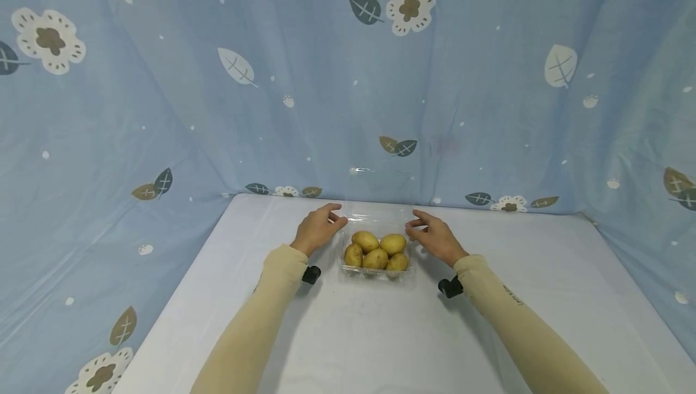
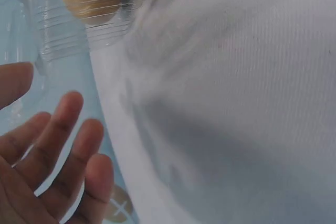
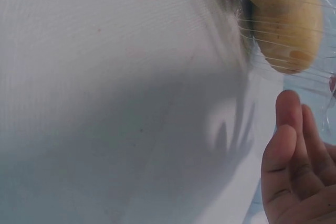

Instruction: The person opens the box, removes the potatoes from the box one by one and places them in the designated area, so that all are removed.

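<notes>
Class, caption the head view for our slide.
Two hands flank a clear tray of potatoes.

You face a white table (image 1: 380,333). A clear plastic box (image 1: 375,268) of potatoes (image 1: 376,250) sits directly on it, toward the far edge, about midway between left and right.

A white table (image 1: 380,333) stands before draped blue cloth (image 1: 304,80) (printed with flowers and leaves).
</notes>
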Demonstrator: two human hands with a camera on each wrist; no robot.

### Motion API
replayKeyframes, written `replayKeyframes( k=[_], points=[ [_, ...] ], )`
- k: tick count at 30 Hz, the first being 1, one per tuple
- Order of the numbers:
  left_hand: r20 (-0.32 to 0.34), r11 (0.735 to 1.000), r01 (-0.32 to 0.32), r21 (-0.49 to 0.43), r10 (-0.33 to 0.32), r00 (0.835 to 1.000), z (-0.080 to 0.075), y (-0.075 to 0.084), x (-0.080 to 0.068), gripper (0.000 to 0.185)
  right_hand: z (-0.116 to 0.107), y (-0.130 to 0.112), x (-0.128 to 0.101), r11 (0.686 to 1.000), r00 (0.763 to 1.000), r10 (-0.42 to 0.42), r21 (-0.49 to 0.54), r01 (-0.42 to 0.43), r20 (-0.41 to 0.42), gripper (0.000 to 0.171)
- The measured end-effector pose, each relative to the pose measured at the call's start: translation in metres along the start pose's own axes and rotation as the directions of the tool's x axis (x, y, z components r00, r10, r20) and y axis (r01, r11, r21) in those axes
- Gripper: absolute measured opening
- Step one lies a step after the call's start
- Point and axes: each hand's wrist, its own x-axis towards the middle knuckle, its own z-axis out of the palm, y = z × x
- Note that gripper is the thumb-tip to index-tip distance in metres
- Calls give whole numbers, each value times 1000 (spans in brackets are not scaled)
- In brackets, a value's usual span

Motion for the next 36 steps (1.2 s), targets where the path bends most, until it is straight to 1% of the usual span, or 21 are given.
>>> replayKeyframes(
  k=[3, 7, 10, 14, 16, 19, 20, 24, 26, 30, 33, 36],
  points=[
    [-18, 999, 0, 36, 0, 1000, -4, 2, -4, 52, -1, 0, -2, 1000, 1000, 12, -20, -13, -19, 68],
    [-33, 998, -20, 67, 22, 999, -12, 5, -12, 53, -6, -3, -6, 999, 998, -1, -42, -2, -70, 69],
    [-34, 996, -45, 77, 47, 998, -18, 7, -21, 57, -13, -7, -9, 999, 994, -37, -26, 35, -99, 70],
    [-8, 995, -74, 71, 75, 997, -23, 11, -38, 66, -23, -12, -13, 996, 989, -92, -14, 91, -114, 71],
    [9, 993, -91, 69, 91, 996, -24, 12, -47, 70, -28, -13, -16, 993, 986, -121, -25, 119, -112, 72],
    [35, 989, -118, 94, 115, 993, -22, 12, -58, 76, -32, -15, -21, 986, 981, -164, -51, 159, -108, 74],
    [42, 985, -133, 110, 129, 991, -20, 12, -61, 78, -33, -16, -22, 983, 979, -177, -63, 171, -104, 76],
    [77, 969, -167, 180, 155, 985, -14, 12, -71, 90, -33, -17, -26, 967, 968, -235, -123, 224, -83, 81],
    [87, 965, -175, 196, 161, 983, -10, 11, -74, 95, -32, -18, -27, 955, 962, -264, -156, 252, -63, 82],
    [107, 963, -172, 206, 152, 983, -4, 10, -77, 101, -29, -20, -28, 925, 946, -324, -215, 313, -20, 81],
    [118, 960, -174, 217, 152, 981, 0, 9, -78, 102, -27, -23, -29, 908, 937, -350, -243, 343, 13, 80],
    [120, 958, -179, 224, 155, 981, 3, 7, -79, 102, -24, -27, -31, 900, 932, -359, -250, 357, 40, 79]
  ],
)
